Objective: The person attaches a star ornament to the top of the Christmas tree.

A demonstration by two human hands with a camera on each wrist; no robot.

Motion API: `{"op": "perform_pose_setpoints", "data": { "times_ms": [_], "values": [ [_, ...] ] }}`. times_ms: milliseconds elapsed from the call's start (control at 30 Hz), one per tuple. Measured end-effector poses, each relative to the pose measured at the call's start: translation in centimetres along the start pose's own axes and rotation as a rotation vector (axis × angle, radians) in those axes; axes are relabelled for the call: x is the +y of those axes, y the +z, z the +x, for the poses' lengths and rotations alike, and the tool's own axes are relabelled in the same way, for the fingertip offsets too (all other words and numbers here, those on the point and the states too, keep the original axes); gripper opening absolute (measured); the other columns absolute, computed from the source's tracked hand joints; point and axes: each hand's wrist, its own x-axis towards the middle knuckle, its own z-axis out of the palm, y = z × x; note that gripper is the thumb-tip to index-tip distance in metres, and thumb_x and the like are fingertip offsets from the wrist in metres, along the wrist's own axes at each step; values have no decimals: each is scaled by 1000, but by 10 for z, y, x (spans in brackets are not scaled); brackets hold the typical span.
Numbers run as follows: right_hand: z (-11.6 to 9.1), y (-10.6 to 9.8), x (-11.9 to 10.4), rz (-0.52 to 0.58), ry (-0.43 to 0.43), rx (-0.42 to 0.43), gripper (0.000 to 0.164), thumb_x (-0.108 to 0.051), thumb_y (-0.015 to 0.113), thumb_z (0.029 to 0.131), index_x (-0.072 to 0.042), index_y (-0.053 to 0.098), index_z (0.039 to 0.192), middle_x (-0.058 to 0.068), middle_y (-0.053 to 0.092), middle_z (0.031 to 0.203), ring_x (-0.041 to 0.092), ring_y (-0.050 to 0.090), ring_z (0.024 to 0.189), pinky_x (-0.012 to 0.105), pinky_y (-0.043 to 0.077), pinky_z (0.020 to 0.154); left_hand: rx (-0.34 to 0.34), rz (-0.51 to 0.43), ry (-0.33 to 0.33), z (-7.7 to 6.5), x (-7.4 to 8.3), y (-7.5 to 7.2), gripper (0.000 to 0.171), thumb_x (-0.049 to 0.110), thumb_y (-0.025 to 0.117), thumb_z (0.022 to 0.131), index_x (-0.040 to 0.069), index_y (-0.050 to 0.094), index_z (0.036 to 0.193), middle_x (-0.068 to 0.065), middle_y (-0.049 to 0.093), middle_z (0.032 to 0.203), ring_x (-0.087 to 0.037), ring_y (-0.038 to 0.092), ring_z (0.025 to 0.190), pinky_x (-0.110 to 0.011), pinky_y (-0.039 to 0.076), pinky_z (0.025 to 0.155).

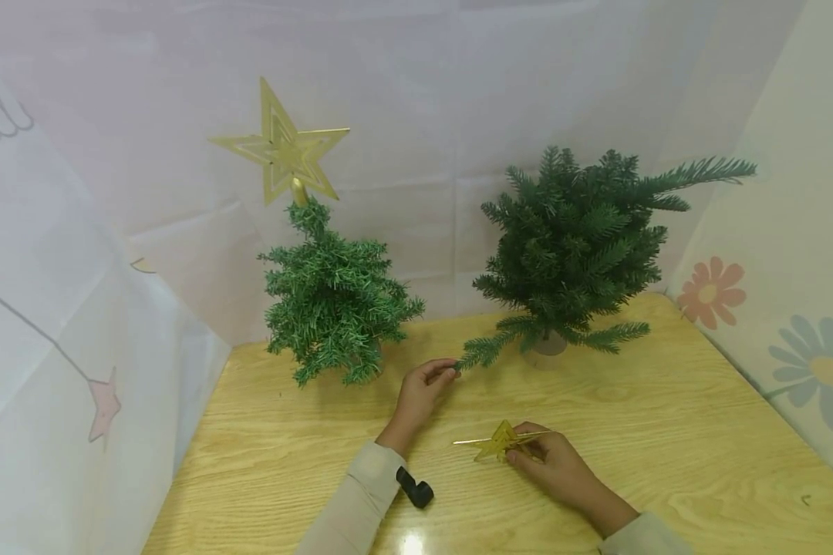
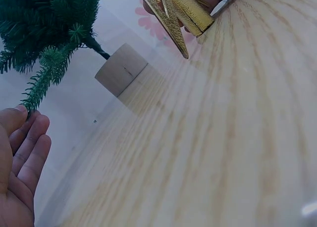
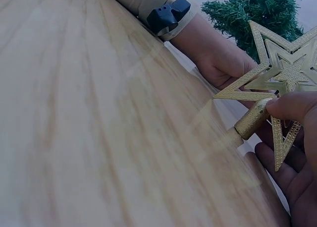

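Observation:
My left hand (image 1: 419, 397) pinches the tip of a low branch (image 1: 482, 351) on the dark green Christmas tree (image 1: 572, 239) at the right. In the left wrist view, thumb and forefinger meet at that branch's end while the other fingers stay loosely bent. Just above the table, my right hand (image 1: 551, 466) holds a gold star tree topper (image 1: 500, 442), seen nearly edge-on from the head. The right wrist view shows the thumb on the star near its tube-shaped socket (image 3: 253, 119), with fingers behind it.
A lighter green Christmas tree (image 1: 336, 301) stands at the left, topped by another gold star (image 1: 284, 150). The dark tree rests on a round wooden base (image 2: 121, 70). Both are on a wood-grain table (image 1: 264, 478), with pale printed cloth (image 1: 416, 100) behind and at the sides.

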Motion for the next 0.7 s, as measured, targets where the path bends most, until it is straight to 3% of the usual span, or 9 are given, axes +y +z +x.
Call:
{"op": "perform_pose_setpoints", "data": {
  "times_ms": [200,533,700],
  "values": [
    [1,0,1,23,4,14,17,-24,65,96,-20,67,113,-3,63,118,16,63,110,29,52,93,0,-2,2,0,0,0,28,13,60,99,3,64,125,-12,68,112,-40,61,111,-40,52,95],
    [-1,0,0,40,24,9,17,-25,65,96,-20,68,112,-3,63,120,17,62,112,30,52,94,-12,27,-14,0,0,-1,29,15,60,99,4,64,125,-12,68,112,-36,63,110,-34,53,93],
    [0,-1,-1,67,18,17,17,-19,63,97,-18,67,114,1,62,121,18,62,112,30,53,93,-7,34,-14,7,-20,-3,29,18,61,99,7,64,125,-14,67,114,-37,62,110,-42,53,94]
  ]
}}
